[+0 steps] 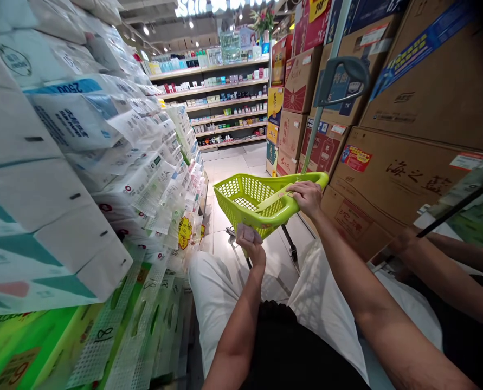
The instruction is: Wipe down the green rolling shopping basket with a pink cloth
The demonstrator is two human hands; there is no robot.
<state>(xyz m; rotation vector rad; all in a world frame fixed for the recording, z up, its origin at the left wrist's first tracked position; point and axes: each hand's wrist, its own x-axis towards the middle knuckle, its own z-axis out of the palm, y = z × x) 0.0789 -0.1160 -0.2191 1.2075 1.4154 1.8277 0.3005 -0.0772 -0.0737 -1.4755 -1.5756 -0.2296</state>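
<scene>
Risk, in judgement: uneven push could roll green trolley [272, 221] into wrapped packs [160, 173] or cartons [391, 184]; loosened grip could drop pale cloth-like piece [247, 234]
Trolley stands on aisle floor [218, 227] between both; long axis slants, front pointing ahead-left, handle end near right
Right hand [306, 196] fingers curled over handle; left hand [254, 248] fingers bunched round pale piece

We are wearing a black top [306, 357], and its dark cloth is looking plain. At its far edge, a bumpy dark outline is appearing. We are also wearing white trousers [213, 281], loosely cut, with soft folds showing. Our left forearm [241, 319] and right forearm [349, 268] are showing bare.
</scene>
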